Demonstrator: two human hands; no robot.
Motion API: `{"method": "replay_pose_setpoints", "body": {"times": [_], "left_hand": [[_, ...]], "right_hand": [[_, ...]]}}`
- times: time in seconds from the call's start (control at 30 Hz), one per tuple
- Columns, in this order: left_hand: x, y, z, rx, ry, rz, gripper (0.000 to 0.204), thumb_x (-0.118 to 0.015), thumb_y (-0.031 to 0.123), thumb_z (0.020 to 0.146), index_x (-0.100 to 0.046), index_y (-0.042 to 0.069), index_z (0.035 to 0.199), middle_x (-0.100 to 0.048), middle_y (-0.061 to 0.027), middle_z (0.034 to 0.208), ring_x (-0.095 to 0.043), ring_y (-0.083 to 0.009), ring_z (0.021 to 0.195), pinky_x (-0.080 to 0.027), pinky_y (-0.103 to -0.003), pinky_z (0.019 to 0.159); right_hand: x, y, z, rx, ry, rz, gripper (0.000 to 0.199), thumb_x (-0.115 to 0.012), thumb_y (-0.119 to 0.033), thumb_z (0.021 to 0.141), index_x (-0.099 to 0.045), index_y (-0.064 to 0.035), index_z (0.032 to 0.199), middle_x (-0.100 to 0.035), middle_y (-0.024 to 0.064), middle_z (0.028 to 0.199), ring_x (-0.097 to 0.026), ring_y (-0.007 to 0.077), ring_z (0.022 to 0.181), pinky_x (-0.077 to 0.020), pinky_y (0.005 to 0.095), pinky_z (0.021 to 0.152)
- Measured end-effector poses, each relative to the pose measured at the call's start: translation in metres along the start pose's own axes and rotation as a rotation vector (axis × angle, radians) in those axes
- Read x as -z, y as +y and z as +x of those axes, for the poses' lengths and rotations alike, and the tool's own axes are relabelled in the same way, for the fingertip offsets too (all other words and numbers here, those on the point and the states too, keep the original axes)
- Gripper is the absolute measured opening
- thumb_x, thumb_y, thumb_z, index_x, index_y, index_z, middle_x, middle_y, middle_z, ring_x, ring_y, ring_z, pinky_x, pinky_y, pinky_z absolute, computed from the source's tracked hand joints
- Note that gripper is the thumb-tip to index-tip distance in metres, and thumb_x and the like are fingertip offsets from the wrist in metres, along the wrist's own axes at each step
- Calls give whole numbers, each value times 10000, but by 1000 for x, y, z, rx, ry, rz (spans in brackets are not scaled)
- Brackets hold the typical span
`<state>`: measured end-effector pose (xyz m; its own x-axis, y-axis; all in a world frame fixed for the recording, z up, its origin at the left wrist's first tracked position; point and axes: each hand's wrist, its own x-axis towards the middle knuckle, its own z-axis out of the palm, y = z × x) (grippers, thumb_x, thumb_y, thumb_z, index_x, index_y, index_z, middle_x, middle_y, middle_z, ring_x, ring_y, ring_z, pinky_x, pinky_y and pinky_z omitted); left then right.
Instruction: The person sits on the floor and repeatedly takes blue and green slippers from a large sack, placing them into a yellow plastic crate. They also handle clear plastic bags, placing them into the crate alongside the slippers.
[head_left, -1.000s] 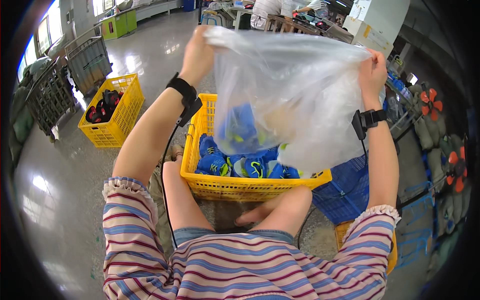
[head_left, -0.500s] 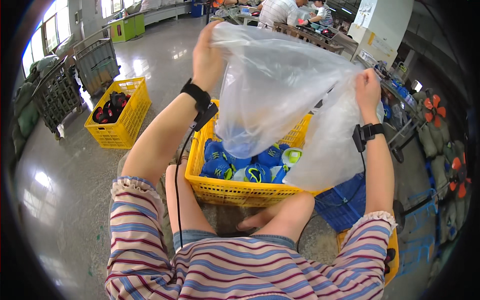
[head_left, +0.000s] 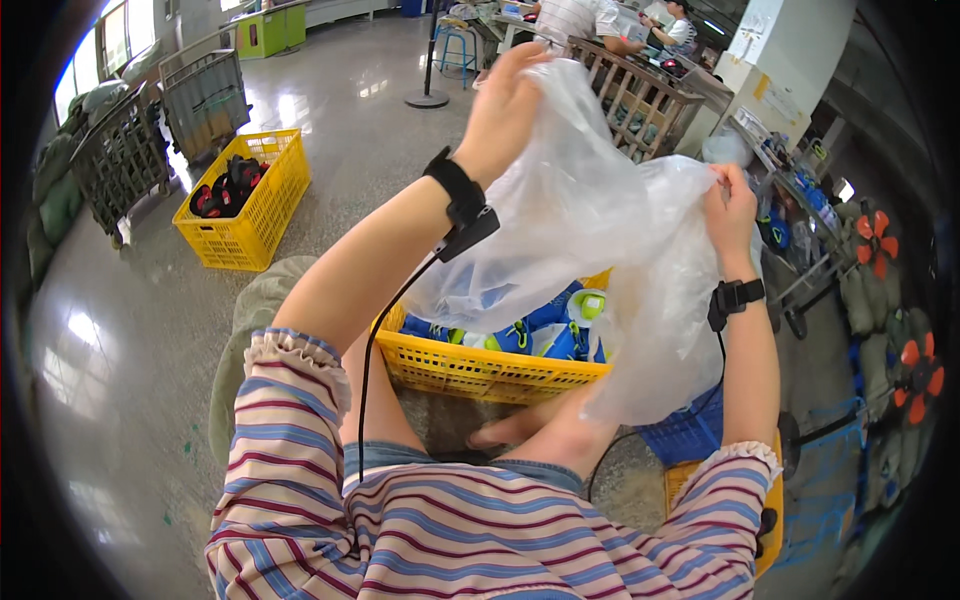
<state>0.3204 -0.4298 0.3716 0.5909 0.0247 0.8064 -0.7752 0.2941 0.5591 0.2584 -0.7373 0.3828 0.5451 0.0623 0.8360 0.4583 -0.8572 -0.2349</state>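
Observation:
A large translucent plastic bag (head_left: 650,260) is held up in front of me by both hands. My left hand (head_left: 506,112), raised farther away, is closed on its upper left edge. At the right, my right hand (head_left: 731,205) pinches the bag's upper right corner. The bag hangs over a yellow plastic crate (head_left: 480,372) between my knees and hides part of it. Blue shoes (head_left: 515,337) with lime-green details lie inside the crate, partly covered by the plastic.
Another yellow crate (head_left: 262,240) with dark shoes (head_left: 235,186) stands at the left, near wire carts (head_left: 203,92). A blue crate (head_left: 690,425) sits by my right knee. Red-bladed fans (head_left: 876,243) are at the right. A pole stand (head_left: 427,98) and people at a bench (head_left: 590,22) are farther off.
My left hand has moved right and slightly down with the bag, closer to the right hand. The bag's spread has narrowed and its folds have shifted. My view has turned slightly.

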Motion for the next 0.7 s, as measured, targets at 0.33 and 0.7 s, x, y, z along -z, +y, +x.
{"method": "replay_pose_setpoints", "body": {"times": [0.33,0.7], "left_hand": [[-39,1,-107,-341,-514,571,807,-670,344,755,-247,51,1377,-393,-213,1316,-422,-315,1212,-319,-361,1016],[49,21,-105,118,-451,607,314,-587,39,699,-553,13,1010,-612,-129,902,-597,-247,834,-466,-340,748]], "right_hand": [[-10,-25,-54,-180,-55,770,56,-507,-45,840,-547,-30,802,-599,26,876,-516,87,794,-426,228,730],[37,-31,-127,-124,-142,586,120,-602,-140,837,-583,-21,841,-572,-14,797,-502,58,771,-412,211,710]]}}
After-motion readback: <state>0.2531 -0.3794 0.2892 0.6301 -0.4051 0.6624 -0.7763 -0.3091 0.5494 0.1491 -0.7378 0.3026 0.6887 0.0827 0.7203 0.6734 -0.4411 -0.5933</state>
